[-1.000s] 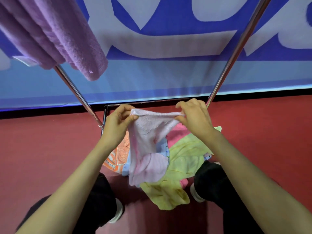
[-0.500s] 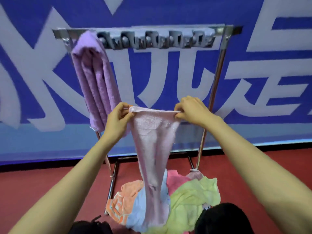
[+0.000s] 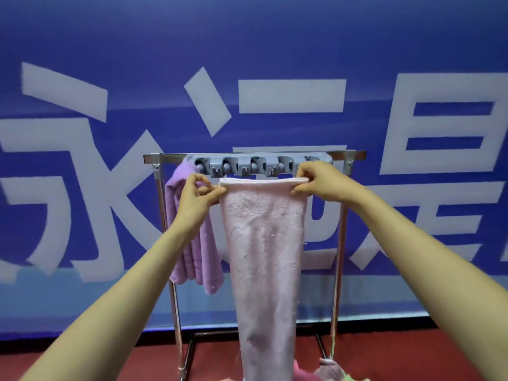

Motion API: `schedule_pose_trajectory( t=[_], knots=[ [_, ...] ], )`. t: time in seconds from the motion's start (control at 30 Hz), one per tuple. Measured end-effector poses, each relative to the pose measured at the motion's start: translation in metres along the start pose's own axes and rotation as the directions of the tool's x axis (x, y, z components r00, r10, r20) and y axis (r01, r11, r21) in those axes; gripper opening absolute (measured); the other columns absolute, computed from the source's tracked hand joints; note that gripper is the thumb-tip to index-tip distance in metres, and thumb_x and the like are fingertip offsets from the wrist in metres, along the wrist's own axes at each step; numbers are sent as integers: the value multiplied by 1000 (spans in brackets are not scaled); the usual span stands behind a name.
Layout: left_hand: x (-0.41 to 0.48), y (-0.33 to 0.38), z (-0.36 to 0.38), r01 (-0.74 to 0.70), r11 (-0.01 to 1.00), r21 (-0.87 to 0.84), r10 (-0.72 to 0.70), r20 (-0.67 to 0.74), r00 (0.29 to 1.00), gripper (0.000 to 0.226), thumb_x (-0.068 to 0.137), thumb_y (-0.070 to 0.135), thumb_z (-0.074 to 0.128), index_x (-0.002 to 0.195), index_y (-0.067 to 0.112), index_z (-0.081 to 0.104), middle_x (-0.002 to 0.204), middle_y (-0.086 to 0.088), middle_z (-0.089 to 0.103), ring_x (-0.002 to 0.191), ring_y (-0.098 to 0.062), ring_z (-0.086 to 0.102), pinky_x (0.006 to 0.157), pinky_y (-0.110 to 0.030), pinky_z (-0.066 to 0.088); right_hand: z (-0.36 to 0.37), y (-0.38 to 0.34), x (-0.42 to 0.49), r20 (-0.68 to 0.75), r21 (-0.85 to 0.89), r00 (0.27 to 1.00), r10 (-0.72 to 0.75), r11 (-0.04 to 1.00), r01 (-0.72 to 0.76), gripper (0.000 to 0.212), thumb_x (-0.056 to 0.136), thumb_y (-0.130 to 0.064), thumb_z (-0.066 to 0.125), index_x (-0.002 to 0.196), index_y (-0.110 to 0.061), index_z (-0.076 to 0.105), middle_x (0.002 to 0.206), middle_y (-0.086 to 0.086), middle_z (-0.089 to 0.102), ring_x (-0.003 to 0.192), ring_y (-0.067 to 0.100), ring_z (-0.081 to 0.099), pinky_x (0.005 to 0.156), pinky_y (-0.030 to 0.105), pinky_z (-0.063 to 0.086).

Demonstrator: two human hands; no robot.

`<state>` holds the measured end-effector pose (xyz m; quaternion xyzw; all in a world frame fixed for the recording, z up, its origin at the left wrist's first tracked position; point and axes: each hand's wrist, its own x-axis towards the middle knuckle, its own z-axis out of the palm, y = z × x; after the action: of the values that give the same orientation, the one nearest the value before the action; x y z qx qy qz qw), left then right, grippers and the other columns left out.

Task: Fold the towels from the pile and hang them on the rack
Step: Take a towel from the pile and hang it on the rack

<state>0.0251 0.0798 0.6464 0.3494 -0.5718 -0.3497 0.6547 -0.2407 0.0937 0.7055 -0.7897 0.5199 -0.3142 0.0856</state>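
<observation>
Two hands hold a pink towel (image 3: pixel 264 243) up by its top edge, level with the top of the rack (image 3: pixel 349 154). The left hand (image 3: pixel 196 196) pinches the towel's left top corner between thumb and forefinger. The right hand (image 3: pixel 319 182) has its fingers (image 3: pixel 301 189) curled over the right top corner. The towel is folded into a long, narrow band and hangs straight down to the bottom of the frame. Whether its top edge touches the rack cannot be told.

Behind everything is a blue banner (image 3: pixel 247 50) with very large white Chinese characters. The left one looks like 永. The middle one is partly hidden by the rack and the pink towel, so it cannot be read with certainty. The right one is cut off by the frame edge.

A grey clip strip (image 3: pixel 247 165) runs along the rack's top bar, and the right hand covers its right end. A purple towel (image 3: pixel 192 257) hangs folded at the rack's left end, just beside the pink one, and the left hand and wrist hide its upper part. The pink towel covers the middle of the rack and its lower crossbar. Bits of the pile (image 3: pixel 332 371), pink, grey and pale green, show at the bottom edge by the right post, on the red floor (image 3: pixel 110 361). Both forearms reach in from the lower corners.
</observation>
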Motion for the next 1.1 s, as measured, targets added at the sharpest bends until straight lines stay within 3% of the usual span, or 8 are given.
schedule_pose_trajectory(
  t=[0.13, 0.2, 0.4, 0.53, 0.7, 0.83, 0.93, 1.1],
  knots=[
    [3, 10, 2, -55, 998, -39, 55, -10, 998, 22, 87, -2, 64, 79, 14, 52, 64, 5, 63, 61, -3, 59, 59, -17, 51, -15, -2, -1, 36, 400, 998, 43, 915, -54, 22, 82, -13, 74, 93, 0, 61, 84, 8, 62, 77, 12, 63, 61, 17, 51],
    [5, 11, 2, -37, 995, -92, 36, -16, 999, 21, 86, -1, 65, 79, 15, 54, 65, 5, 65, 63, -6, 60, 60, -17, 52, -17, -1, -1, 65, 479, 996, 66, 873, -89, 21, 84, -16, 72, 95, -4, 60, 88, 7, 63, 82, 13, 65, 63, 17, 52],
    [1, 2, 13, -33, 999, -17, 33, -39, 999, 19, 86, 2, 67, 90, 14, 53, 67, 2, 70, 66, -7, 67, 60, -20, 54, -2, 9, 9, -28, 424, 990, 139, 898, -114, 14, 91, -19, 64, 87, -12, 52, 95, 11, 63, 87, 17, 64, 67, 26, 55],
    [6, -5, 18, -82, 986, 144, 81, 10, 997, 16, 89, -3, 60, 93, 10, 69, 88, -3, 71, 85, -14, 66, 69, -20, 55, 2, 16, 11, -49, 453, 983, 179, 881, -138, 14, 90, -14, 63, 90, -15, 49, 85, 5, 53, 87, 20, 56, 80, 39, 56],
    [9, -10, 23, -116, 891, 439, 127, 3, 992, 25, 96, 5, 53, 101, 19, 73, 103, 7, 70, 96, -4, 62, 89, -20, 48, -1, 9, -6, 54, 422, 996, -76, 906, 46, 14, 95, -15, 58, 106, -21, 54, 101, 8, 59, 89, 16, 59, 77, 33, 56],
    [7, -7, 38, -57, 836, 546, 112, -68, 991, 26, 97, 9, 47, 101, 17, 71, 104, 3, 70, 82, -4, 58, 75, -13, 41, -3, -7, -13, 158, 378, 965, -210, 916, 137, 13, 94, -17, 59, 106, -18, 63, 107, 10, 65, 97, 18, 64, 77, 29, 58],
    [2, -5, 47, -32, 857, 514, 73, -60, 996, 18, 89, 27, 63, 104, 19, 68, 103, 5, 67, 89, -9, 60, 78, -23, 45, -5, -12, -16, 172, 370, 959, -224, 917, 148, 19, 95, -16, 58, 112, -23, 63, 105, 8, 63, 94, 15, 64, 70, 23, 56],
    [4, -5, 54, -48, 825, 563, 126, -101, 987, 53, 69, 50, 80, 108, 17, 65, 113, 4, 62, 107, -11, 55, 91, -27, 43, -4, -8, -18, 231, 437, 939, -256, 889, 135, 22, 96, -7, 54, 111, -16, 67, 106, -3, 67, 101, 16, 65, 79, 27, 56]
  ],
)
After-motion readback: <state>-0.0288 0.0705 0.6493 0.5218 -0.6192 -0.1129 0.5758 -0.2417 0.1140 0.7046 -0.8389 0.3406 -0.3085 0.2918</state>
